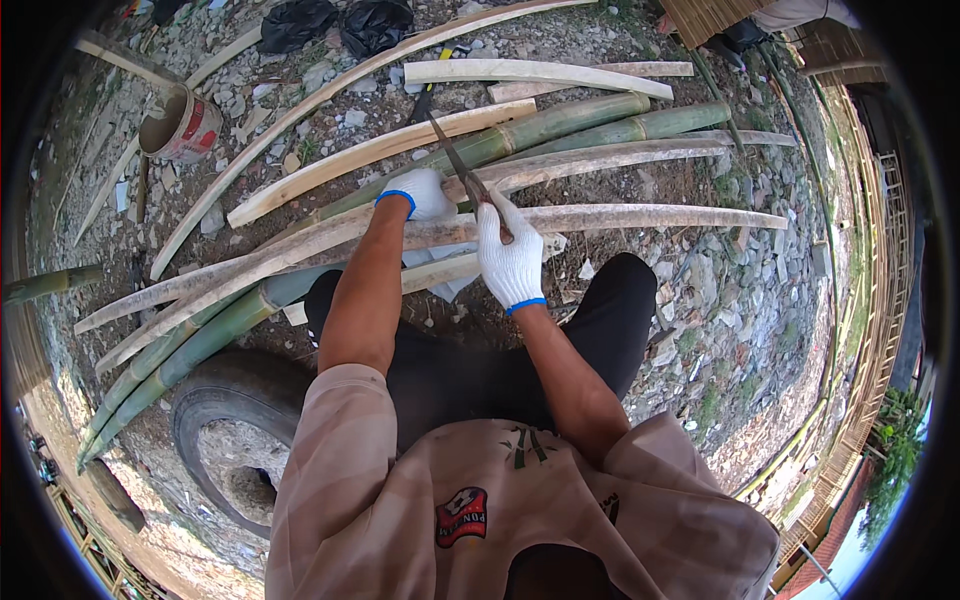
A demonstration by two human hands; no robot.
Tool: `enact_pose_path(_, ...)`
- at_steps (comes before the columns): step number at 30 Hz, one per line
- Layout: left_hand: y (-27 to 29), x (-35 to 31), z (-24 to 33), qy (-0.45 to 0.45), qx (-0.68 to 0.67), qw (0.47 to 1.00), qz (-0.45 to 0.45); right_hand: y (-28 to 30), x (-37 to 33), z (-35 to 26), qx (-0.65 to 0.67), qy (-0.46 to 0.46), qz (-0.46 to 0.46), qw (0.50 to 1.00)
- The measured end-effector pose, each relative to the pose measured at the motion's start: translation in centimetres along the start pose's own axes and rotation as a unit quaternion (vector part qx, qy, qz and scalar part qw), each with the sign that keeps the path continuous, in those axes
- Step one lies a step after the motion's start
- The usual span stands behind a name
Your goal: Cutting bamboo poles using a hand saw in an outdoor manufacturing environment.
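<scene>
White knitted gloves with blue cuffs cover both my hands. My left hand [420, 195] is closed at the edge of a long weathered split bamboo strip [600, 157]; its fingertips are hidden. In my right hand [508, 250] is the brown handle of a long-bladed tool [455, 155]. Its dark, narrow blade points away and to the left, across the strip and a green bamboo pole [520, 135]; whether it is a saw or a machete I cannot tell. Another pale strip [650, 216] runs beneath my right hand, nearer my knees.
A black and yellow tool [424, 102] lies beyond the blade. More split pieces [540, 72] lie across the rubble. A worn tyre [225, 390] is beside my left leg, near green poles [190, 350]. At the far left stands a bucket [190, 125], with black plastic bags [375, 25] farther back.
</scene>
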State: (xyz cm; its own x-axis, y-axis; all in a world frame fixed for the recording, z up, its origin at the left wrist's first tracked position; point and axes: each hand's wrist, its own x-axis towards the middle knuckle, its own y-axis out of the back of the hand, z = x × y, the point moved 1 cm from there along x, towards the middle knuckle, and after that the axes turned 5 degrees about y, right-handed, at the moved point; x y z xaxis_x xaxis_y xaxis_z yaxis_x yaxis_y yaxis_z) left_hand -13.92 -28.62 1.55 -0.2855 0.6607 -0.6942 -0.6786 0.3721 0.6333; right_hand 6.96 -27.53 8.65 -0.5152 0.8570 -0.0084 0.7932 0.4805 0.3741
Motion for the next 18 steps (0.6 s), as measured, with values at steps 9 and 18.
enact_pose_path(9,0.2,-0.3,0.6,-0.024,0.007,0.999,0.023,0.6,-0.5,0.2,-0.033,-0.024,-0.011,0.999)
enact_pose_path(18,0.3,-0.2,-0.4,-0.020,-0.010,1.000,0.004,7.6,-10.4,-1.2,-0.022,-0.023,-0.015,0.999)
